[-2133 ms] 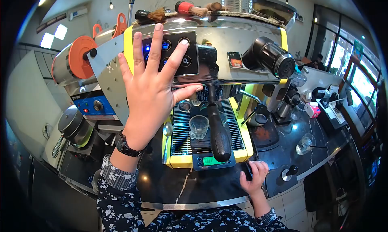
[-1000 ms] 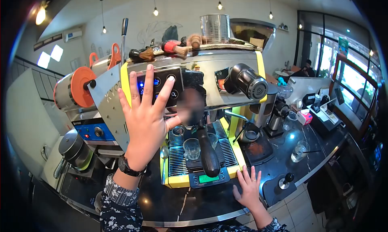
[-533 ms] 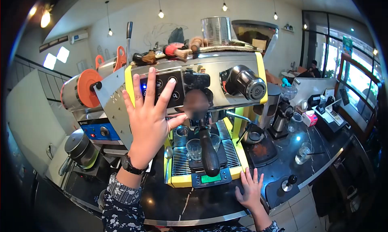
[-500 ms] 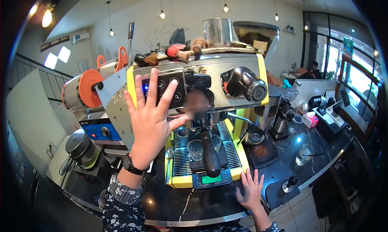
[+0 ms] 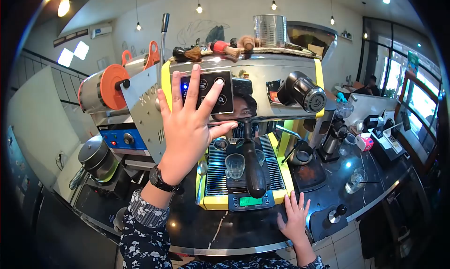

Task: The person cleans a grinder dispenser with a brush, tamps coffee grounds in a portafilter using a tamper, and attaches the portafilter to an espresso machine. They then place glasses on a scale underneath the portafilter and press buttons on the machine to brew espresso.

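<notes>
My left hand is raised with fingers spread, its index fingertip at the button panel of the yellow-edged espresso machine; I cannot tell whether it presses. Fingers apart, my right hand rests by the machine's front right corner and holds nothing. A portafilter with a dark handle sits locked in the machine and points toward me. Beneath it, a small glass stands on a scale with a lit green display; a second glass is partly hidden behind the handle. A spoon lies on the drip tray's left side.
A tamper stands on a dark mat at right. Farther along the counter are a steel pitcher, a water glass and a tissue box. Brushes and a can top the machine. A lidded pot stands left.
The view has shifted, so the machine appears slightly higher and farther right. My left hand stays at the panel with fingers spread, and my right hand keeps its place by the corner.
</notes>
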The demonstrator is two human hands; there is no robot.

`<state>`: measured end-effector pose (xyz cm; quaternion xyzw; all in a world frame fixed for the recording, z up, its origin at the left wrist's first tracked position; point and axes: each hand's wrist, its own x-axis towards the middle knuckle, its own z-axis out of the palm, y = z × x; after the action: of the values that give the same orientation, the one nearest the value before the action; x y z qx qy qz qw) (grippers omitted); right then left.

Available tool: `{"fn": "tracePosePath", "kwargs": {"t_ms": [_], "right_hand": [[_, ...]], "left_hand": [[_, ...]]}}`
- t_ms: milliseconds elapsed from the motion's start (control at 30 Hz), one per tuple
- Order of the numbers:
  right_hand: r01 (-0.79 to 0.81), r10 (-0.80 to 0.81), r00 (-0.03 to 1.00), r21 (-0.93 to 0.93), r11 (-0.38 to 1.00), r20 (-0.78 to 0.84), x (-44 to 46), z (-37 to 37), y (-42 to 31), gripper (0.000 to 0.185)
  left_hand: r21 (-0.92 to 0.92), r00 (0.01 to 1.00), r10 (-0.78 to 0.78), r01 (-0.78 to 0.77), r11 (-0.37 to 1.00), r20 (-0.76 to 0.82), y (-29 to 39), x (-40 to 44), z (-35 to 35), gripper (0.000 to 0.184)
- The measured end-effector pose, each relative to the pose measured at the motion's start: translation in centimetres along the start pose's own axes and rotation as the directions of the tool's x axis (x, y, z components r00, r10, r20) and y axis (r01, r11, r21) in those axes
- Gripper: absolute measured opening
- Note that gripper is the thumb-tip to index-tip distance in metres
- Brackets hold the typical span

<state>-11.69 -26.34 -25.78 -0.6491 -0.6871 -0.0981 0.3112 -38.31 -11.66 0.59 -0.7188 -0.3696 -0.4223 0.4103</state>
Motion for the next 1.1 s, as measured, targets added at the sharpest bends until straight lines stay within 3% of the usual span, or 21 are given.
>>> {"fn": "tracePosePath", "kwargs": {"t_ms": [1100], "right_hand": [[0.005, -0.005, 1.000, -0.016, 1.000, 0.030, 0.08, -0.43, -0.07, 0.067]], "left_hand": [[-0.043, 0.999, -0.035, 0.035, 0.998, 0.008, 0.00, -0.02, 0.05, 0.078]]}}
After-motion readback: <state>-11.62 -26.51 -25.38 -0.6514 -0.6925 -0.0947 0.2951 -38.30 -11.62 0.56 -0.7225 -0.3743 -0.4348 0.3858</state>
